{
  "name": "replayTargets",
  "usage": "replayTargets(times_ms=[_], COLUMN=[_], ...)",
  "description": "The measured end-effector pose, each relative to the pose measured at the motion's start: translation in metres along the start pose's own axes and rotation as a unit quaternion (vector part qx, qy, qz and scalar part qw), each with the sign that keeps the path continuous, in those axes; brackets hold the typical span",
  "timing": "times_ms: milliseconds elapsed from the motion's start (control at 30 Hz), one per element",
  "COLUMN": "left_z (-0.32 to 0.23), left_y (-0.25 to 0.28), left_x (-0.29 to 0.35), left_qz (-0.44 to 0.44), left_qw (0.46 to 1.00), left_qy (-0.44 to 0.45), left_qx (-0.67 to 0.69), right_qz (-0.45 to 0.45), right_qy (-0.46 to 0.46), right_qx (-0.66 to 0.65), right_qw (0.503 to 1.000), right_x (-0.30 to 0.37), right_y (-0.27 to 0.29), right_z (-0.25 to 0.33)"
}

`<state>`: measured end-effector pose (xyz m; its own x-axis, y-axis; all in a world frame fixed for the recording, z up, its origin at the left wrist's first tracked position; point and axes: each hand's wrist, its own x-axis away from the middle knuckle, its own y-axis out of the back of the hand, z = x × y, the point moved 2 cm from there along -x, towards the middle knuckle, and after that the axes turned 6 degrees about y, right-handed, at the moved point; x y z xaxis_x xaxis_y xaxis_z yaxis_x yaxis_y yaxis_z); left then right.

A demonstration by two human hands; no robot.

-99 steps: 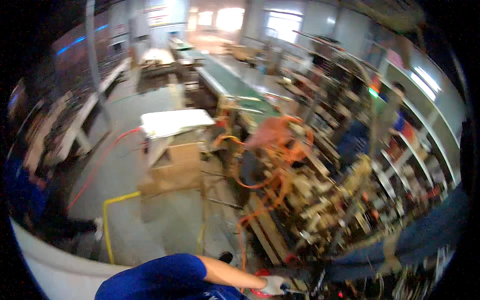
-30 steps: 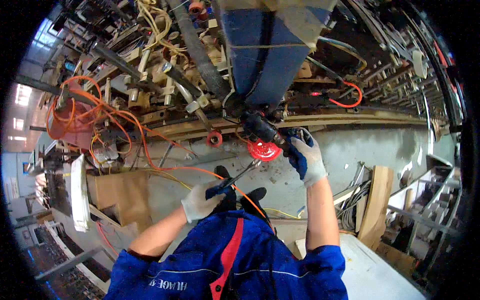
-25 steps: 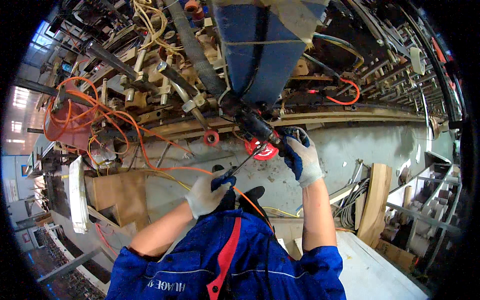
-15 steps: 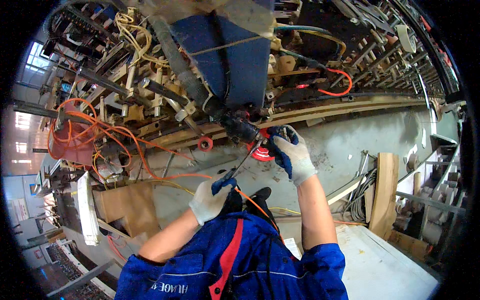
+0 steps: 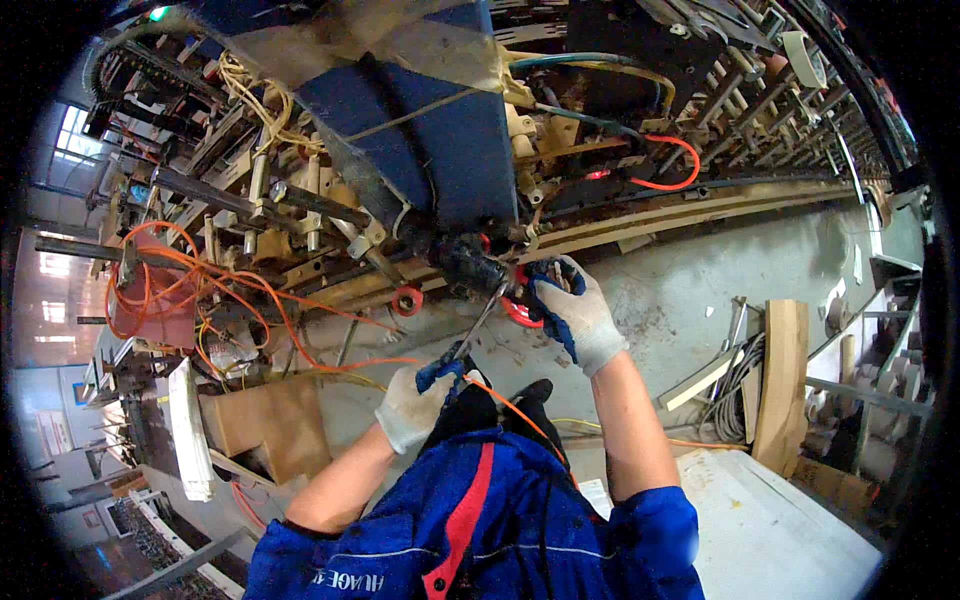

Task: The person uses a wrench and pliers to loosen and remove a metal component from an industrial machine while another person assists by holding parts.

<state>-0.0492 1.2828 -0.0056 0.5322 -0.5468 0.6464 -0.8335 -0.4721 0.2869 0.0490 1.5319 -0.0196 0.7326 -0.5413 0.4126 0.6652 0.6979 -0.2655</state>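
Observation:
My left hand (image 5: 412, 398), in a white glove with blue-coated fingers, is closed around a slim, wrench-like metal tool (image 5: 484, 322). The tool slants up and right, its far end touching or right beside the end of a grimy black cylindrical fitting (image 5: 470, 262). My right hand (image 5: 578, 312), gloved the same way, is curled in at the right of that fitting. Its fingers are bent together, and what they hold is hidden. A red round part (image 5: 522, 314) shows just below the fitting, between the tool and my right hand.
A blue machine panel (image 5: 440, 150) rises above the fitting. Orange hose (image 5: 275, 295) loops at left and runs past my left hand. Wooden boards (image 5: 780, 390) and coiled cable (image 5: 738, 390) lie at right. Cardboard (image 5: 265, 425) lies at left, a white sheet (image 5: 760, 520) at lower right.
The view has shifted slightly. The tool stands a little steeper, its far end now lower on the fitting. Both hands stay closed in nearly the same places.

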Motion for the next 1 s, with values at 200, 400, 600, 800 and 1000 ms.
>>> replayTargets(times_ms=[200, 400, 600, 800, 1000], left_z=[-0.009, -0.003, 0.005, -0.001, 0.007], left_y=[0.004, -0.003, -0.002, -0.006, 0.001], left_x=[-0.016, -0.015, -0.02, -0.015, -0.025], left_qz=[0.015, 0.015, -0.003, 0.02, 0.095], left_qw=[0.997, 0.997, 0.996, 0.996, 0.988], left_qy=[-0.079, -0.063, -0.081, 0.004, -0.099], left_qx=[0.005, -0.038, 0.045, 0.089, 0.07], right_qz=[-0.009, -0.009, -0.038, 0.051, 0.102], right_qy=[0.042, 0.047, 0.079, -0.011, 0.046], right_qx=[0.017, 0.013, -0.095, -0.247, -0.129], right_qw=[0.999, 0.999, 0.992, 0.968, 0.985], right_x=[0.001, 0.003, 0.013, 0.039, 0.043], right_y=[-0.005, -0.003, -0.001, -0.031, -0.077], right_z=[0.001, -0.005, -0.012, -0.104, -0.098])
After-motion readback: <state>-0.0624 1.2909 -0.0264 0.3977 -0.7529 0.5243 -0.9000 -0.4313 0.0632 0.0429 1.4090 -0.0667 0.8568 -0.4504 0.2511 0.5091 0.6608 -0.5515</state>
